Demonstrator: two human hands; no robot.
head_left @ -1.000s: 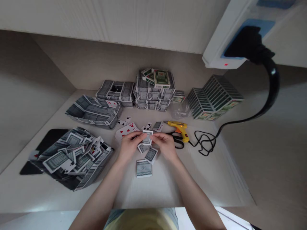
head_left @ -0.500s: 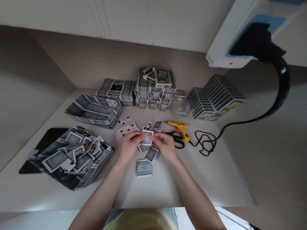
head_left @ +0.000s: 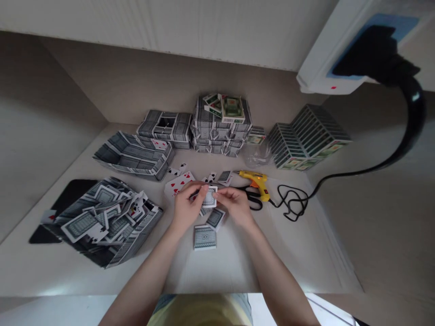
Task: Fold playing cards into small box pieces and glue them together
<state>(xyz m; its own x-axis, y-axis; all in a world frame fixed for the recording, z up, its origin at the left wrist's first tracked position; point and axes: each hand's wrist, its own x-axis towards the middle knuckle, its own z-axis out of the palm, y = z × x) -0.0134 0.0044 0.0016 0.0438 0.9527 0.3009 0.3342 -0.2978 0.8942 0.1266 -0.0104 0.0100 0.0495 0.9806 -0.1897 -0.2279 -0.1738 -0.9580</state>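
My left hand [head_left: 187, 207] and my right hand [head_left: 235, 206] meet over the middle of the table, both pinching a small stack of playing cards [head_left: 210, 197] with a grey patterned back. The left thumb lies across its left edge, the right fingers grip its right edge. Just below the hands lie a loose card [head_left: 215, 218] and a squared deck [head_left: 204, 237], face down. Face-up red cards [head_left: 178, 182] are fanned to the left of the hands.
A yellow glue gun [head_left: 255, 181] with black cord [head_left: 292, 203] and scissors lie right of my hands. Card-built trays and boxes [head_left: 136, 156] stand behind, boxed decks [head_left: 306, 138] at the back right, a heap of cards [head_left: 105, 220] on the left. A power strip [head_left: 326, 72] hangs above right.
My left hand's fingers have shifted right over the held cards, covering more of them. The view has drifted slightly; the things on the table have not moved.
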